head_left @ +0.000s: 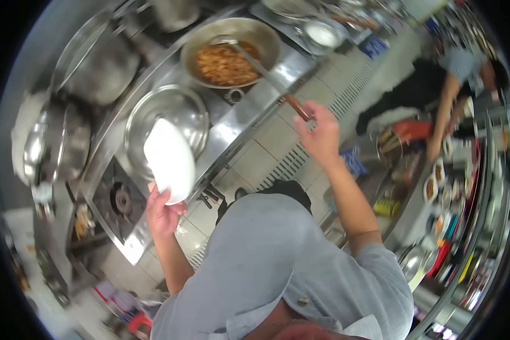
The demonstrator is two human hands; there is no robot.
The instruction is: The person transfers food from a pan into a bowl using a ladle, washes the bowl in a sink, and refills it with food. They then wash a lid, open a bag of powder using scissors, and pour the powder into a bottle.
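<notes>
A white oval plate (169,160) is held at its lower end by my left hand (163,213), tilted over a round steel basin (181,102). My right hand (321,136) is at the brown handle end of a long metal ladle (262,70); the thumb and fingers are at the handle, slightly blurred. The ladle's head rests in a large wok (269,44) with brown chunks of food (224,64) in sauce.
Large steel pots (99,68) stand at the upper left. A bare gas burner (120,198) is left of my left hand. Another person (445,85) bends over a counter at the right, near small bowls (430,188). A white bowl (322,35) stands beyond the wok.
</notes>
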